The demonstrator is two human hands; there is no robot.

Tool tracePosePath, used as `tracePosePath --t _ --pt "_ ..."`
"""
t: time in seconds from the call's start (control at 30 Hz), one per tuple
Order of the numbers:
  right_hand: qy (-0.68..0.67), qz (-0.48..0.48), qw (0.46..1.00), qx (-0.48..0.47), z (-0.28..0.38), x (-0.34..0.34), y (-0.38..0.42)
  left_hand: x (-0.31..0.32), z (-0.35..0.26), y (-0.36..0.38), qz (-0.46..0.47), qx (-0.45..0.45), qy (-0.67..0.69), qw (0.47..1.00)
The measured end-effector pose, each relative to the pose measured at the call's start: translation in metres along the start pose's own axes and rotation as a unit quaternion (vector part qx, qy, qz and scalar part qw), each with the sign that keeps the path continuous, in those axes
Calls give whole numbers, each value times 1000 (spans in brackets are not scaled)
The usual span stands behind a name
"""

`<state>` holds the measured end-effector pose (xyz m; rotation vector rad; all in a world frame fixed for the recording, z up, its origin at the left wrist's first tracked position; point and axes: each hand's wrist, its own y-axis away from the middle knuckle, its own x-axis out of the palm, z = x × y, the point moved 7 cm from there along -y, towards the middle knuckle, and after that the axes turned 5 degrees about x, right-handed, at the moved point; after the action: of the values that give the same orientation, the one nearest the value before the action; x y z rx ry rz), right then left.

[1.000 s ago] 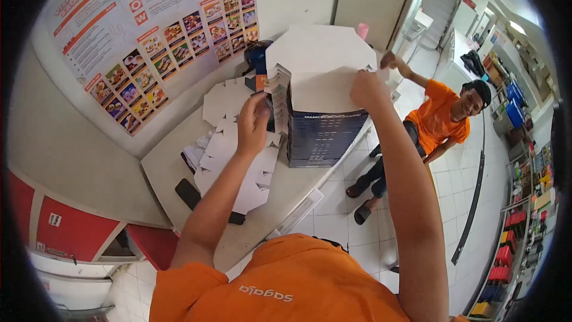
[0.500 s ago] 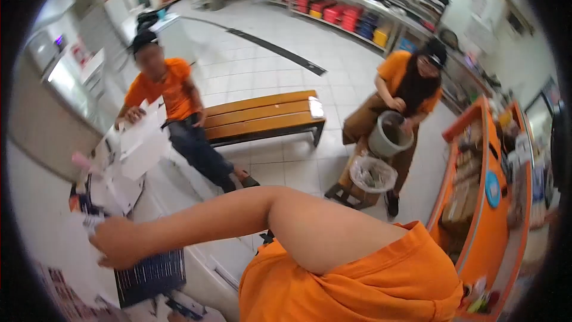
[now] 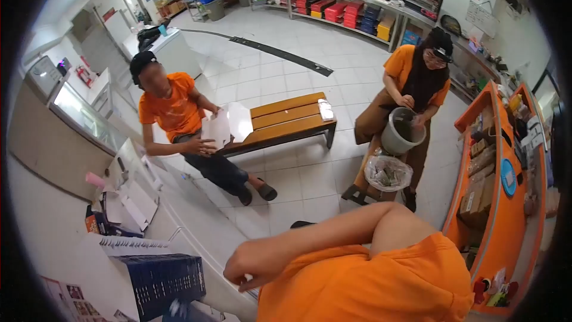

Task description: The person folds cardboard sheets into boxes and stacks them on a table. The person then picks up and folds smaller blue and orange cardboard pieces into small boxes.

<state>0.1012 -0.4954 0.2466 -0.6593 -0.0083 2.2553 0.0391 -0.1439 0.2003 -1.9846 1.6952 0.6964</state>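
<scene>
My right hand [image 3: 253, 264] is in front of my orange shirt [image 3: 369, 283], its fingers loosely curled in and nothing visible in them. To its left stands a dark blue printed spiral-bound calendar [image 3: 164, 283] on the white desk surface. Behind the calendar, a folded white card [image 3: 140, 210] lies near a pink object [image 3: 94, 179]. My left hand is out of view.
A seated person [image 3: 173, 104] holds a white cut-out sheet [image 3: 229, 124] beside a wooden bench [image 3: 286, 116]. Another person [image 3: 400, 72] reaches into a grey bucket [image 3: 398, 143], behind a plastic-lined container [image 3: 387, 173]. An orange shelf [image 3: 476, 226] stands right.
My right hand has moved right, away from the papers and calendar. The seated person has drawn the white sheet off the desk area to their lap. The view has shifted slightly.
</scene>
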Motion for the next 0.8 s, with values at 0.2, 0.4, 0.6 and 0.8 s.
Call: tracePosePath --t 0.2,0.4,0.6,0.8 --pt "126 -208 942 -230 21 7 3 152 -77 -87 95 -63 461 880" --pt "131 -429 885 -126 -24 -21 30 215 -149 -79 173 -78 581 791" --pt "172 -464 869 -20 -35 -38 45 257 -152 -80 283 -31 593 754" --pt "198 -396 897 -1 -28 -37 67 277 -176 -75 312 -113 591 736"
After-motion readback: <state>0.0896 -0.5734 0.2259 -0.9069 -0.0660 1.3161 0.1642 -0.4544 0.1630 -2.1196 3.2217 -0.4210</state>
